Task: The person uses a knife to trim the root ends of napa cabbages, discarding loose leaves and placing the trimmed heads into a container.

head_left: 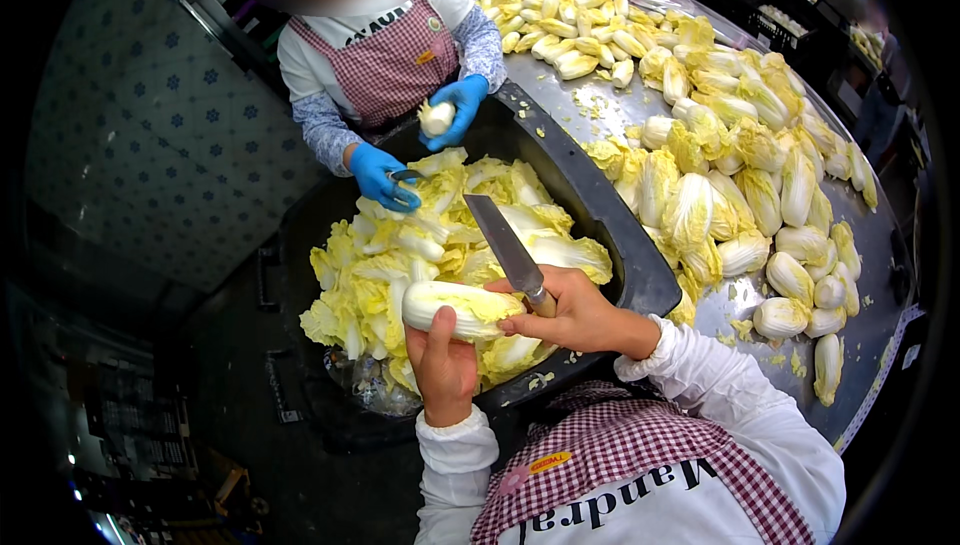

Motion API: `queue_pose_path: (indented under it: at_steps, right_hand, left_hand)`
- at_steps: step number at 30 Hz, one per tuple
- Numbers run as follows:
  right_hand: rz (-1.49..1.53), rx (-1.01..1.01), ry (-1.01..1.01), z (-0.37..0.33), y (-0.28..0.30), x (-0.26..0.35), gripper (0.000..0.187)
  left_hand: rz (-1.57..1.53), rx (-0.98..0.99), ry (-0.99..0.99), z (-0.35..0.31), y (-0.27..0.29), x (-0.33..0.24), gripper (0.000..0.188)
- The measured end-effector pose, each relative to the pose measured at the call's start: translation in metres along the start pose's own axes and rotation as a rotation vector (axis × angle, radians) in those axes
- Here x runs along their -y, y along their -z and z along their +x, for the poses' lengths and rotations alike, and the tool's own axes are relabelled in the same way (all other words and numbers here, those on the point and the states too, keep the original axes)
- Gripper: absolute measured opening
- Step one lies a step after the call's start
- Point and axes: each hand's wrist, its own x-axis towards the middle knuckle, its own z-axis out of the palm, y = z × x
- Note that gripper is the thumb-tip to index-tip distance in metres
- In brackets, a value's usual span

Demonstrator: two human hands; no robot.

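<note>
A pale napa cabbage [450, 307] lies across my two hands above a black tub [640, 265]. My left hand [442, 370] grips its white stem end from below, thumb on top. In my right hand [570, 310] is a knife [507, 250], its handle in my fist and its broad blade pointing up and away over the tub. The fingers of that hand also touch the cabbage's leafy end. Beneath, loose yellow-white cabbage leaves [375, 275] fill the tub.
Across the tub a co-worker in blue gloves [460, 110] holds a trimmed cabbage [436, 119] and a small dark blade. On the right, a metal table [720, 315] carries many napa cabbages [700, 210] and leaf scraps. More people stand at the far end.
</note>
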Motion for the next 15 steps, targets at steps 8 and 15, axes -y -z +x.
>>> queue_pose_path:
  at_steps: [8,15]
  right_hand:
    - [-0.056,-0.123,-0.008,-0.007,0.000,-0.021,0.028]
    - [-0.185,-0.199,0.287,-0.001,0.002,-0.012,0.032]
  left_hand:
    - [0.070,0.039,-0.051,-0.006,-0.004,-0.003,0.060]
    - [0.155,0.133,0.026,-0.012,-0.011,-0.001,0.071]
